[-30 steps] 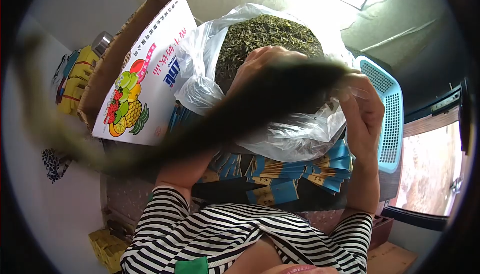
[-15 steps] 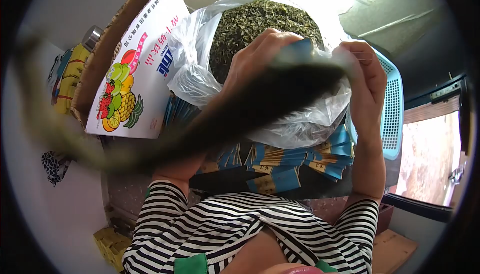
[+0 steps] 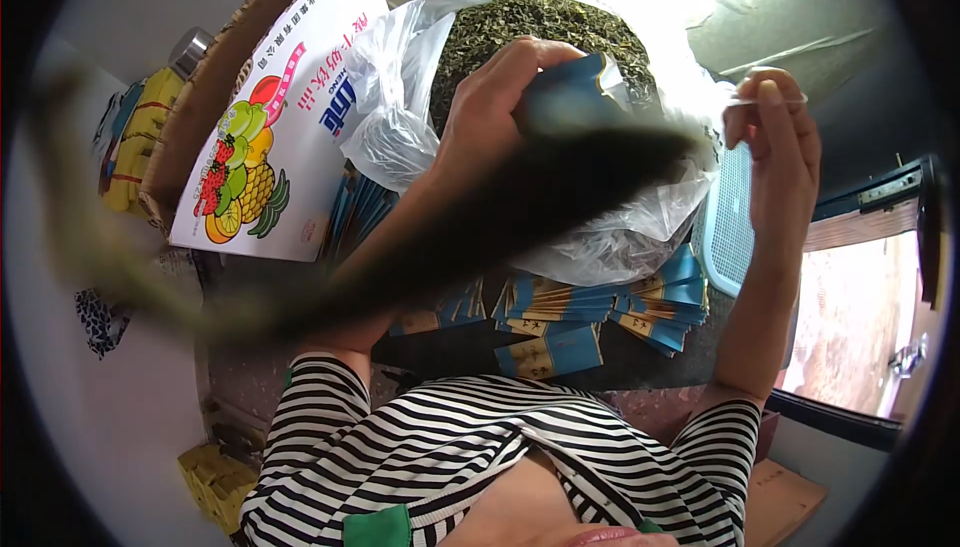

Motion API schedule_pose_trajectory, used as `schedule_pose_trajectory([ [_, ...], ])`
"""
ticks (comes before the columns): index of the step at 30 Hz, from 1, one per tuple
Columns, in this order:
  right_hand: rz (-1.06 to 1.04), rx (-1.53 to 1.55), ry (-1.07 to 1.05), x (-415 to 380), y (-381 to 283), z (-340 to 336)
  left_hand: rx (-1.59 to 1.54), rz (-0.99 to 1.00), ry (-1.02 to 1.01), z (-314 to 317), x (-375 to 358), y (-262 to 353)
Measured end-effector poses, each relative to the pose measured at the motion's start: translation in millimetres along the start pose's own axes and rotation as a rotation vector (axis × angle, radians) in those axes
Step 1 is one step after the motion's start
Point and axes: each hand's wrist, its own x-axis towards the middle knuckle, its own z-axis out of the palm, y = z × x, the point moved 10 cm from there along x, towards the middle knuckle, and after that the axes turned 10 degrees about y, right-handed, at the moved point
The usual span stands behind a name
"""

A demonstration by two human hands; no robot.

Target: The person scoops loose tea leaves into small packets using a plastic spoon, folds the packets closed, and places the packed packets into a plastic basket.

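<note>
My left hand (image 3: 490, 107) is closed on a blue packet (image 3: 580, 92) above a clear plastic bag (image 3: 395, 77) of dried leaves (image 3: 540, 32). A dark blurred shape close to the camera hides part of that hand and the packet. To the right, my right hand (image 3: 780, 137) pinches a thin, whitish round-edged item (image 3: 790, 101), too small to make out fully. Several blue and beige packets (image 3: 550, 352) lie fanned out below the bag.
A white carton with printed fruit (image 3: 270, 147) stands at the left, with more blue packets (image 3: 360, 209) beside it. A light blue basket (image 3: 728, 222) sits right of the bag. Yellow bundles (image 3: 140, 142) and a metal lid (image 3: 190, 50) are at the far left.
My right hand has moved right and away from the blue packet, with the thin item in its fingers. My left hand keeps the packet, now more visible. The view has shifted slightly.
</note>
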Motion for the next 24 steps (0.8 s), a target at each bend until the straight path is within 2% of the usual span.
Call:
schedule_pose_trajectory([
  [2, -0.075, -0.041, 0.020, 2, -8, -14, -0.018, 0.003, 0.012, -3, 0, 2],
  [4, -0.083, -0.268, -0.144, -4, -14, -6, -0.035, 0.003, 0.021, -7, 0, 3],
  [6, -0.071, -0.340, -0.121, -11, -9, -4, -0.062, -0.088, 0.026, -12, -1, -6],
  [8, -0.054, -0.630, -0.288, -19, 6, 10, -0.064, -0.133, 0.039, -17, -2, -8],
  [9, -0.149, -0.605, -0.289, -20, 13, 19, -0.066, -0.174, 0.049, -19, -2, -10],
  [10, -0.135, -0.707, -0.318, -22, 22, 26, -0.067, -0.166, 0.050, -21, -1, -8],
  [13, -0.219, -0.653, -0.262, -23, 24, 47, -0.022, -0.176, 0.065, -25, -1, -6],
  [19, -0.168, -0.554, -0.207, -14, 57, 63, -0.036, -0.174, 0.045, -26, -3, -12],
  [24, -0.141, -0.329, -0.196, -2, 57, 56, 0.097, -0.038, 0.037, -30, -2, -6],
])
